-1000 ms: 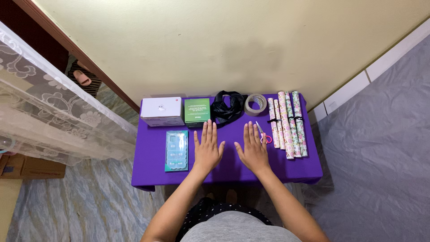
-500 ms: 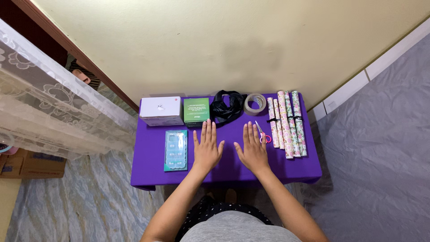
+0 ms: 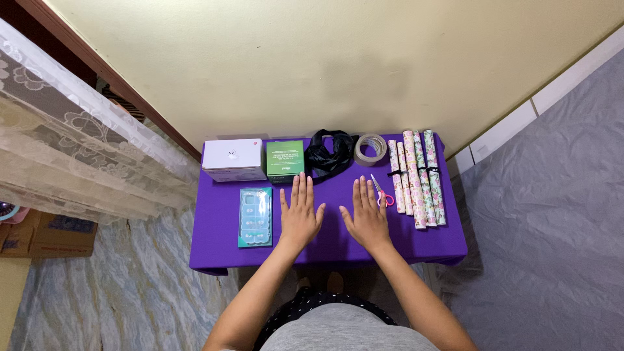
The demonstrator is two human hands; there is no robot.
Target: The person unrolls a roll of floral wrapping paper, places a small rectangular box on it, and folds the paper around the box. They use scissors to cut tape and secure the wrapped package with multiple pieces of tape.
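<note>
head camera looked straight down on a small table draped in purple cloth (image 3: 221, 250) set against a cream wall. left hand (image 3: 299, 214) lay flat, palm down, fingers spread and holding nothing, at the middle of the cloth; right hand (image 3: 368, 216) lay flat beside it in the same way, also empty, the two hands apart. just right of the right hand's fingertips lay small scissors with pink handles (image 3: 381, 192), and beyond them four rolls of floral wrapping paper (image 3: 417, 179), side by side. left of the left hand sat a flat teal packet (image 3: 255, 217). along the wall edge stood a white box (image 3: 234, 159), a green box (image 3: 285, 160), a crumpled black bag (image 3: 328, 154) and a roll of brown tape (image 3: 370, 149).
</note>
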